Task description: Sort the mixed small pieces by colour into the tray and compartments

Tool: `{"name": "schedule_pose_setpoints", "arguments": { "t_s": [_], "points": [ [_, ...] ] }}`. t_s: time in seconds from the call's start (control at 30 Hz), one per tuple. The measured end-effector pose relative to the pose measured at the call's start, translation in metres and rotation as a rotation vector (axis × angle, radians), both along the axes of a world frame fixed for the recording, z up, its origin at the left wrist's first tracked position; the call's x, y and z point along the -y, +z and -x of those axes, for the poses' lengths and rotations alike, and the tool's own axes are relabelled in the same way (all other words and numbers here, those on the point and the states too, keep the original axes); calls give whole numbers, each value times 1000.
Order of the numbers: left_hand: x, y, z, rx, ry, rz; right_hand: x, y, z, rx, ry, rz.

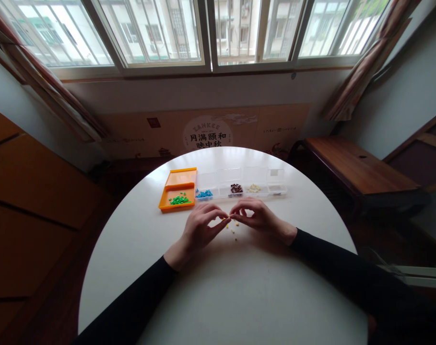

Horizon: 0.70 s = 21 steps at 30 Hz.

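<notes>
My left hand [203, 224] and my right hand [255, 218] meet over the middle of the table, thumb and forefinger of each pinched together. Between the fingertips is a tiny yellow piece [229, 217], too small to make out fully. Several loose yellow pieces [237, 224] lie on the tabletop just below the fingers. Beyond my hands stands a clear compartment box [223, 194] with its lids raised. It holds blue pieces [204, 193], dark brown pieces [236, 189] and cream pieces [253, 188]. Left of it, green pieces [180, 199] lie in an orange tray [162, 203].
The round white table [218, 297] fills the space before me. Past its far edge are a printed cardboard panel [160, 129] and a barred window. A wooden bench [379, 163] stands at the right, an orange-brown cabinet [27, 201] at the left.
</notes>
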<state>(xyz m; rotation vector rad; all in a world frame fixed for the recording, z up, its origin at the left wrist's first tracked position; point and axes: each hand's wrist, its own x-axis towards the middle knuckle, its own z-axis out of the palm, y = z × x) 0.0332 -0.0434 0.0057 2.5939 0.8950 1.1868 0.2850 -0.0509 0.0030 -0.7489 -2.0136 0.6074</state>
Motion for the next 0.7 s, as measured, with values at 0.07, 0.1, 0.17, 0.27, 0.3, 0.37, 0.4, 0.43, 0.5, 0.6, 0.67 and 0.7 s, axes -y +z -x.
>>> {"name": "schedule_pose_setpoints", "arguments": {
  "t_s": [0.07, 0.1, 0.17, 0.27, 0.3, 0.37, 0.4, 0.43, 0.5, 0.6, 0.67, 0.7],
  "points": [
    [0, 0, 0, 1, 6, 2, 0, 0, 0, 7, -3, -9],
    [0, 0, 0, 5, 9, 2, 0, 0, 0, 8, -6, -14],
    [0, 1, 0, 12, 12, -4, 0, -1, 0, 12, -12, -23],
    [-1, 1, -1, 19, 14, -14, -1, -3, 0, 21, -20, -41],
    [-1, 1, -1, 20, 16, -16, -1, -4, -1, 25, -24, -46],
    [-1, 1, -1, 26, 17, -24, -2, -5, -1, 31, -32, -57],
    [-1, 1, -1, 31, 16, -30, -2, -6, -1, 35, -35, -61],
    [-1, 1, -1, 37, 14, -34, -2, -7, -1, 39, -37, -63],
    [0, 1, -1, 47, 14, -36, -2, -7, -1, 45, -41, -65],
    [0, 1, -1, 52, 4, -32, -2, -6, -1, 51, -43, -67],
    [-1, 0, -1, 50, -9, -35, -2, -6, -1, 58, -41, -70],
    [-1, 0, -1, 51, -13, -37, -2, -6, -1, 61, -40, -70]
  ]
}}
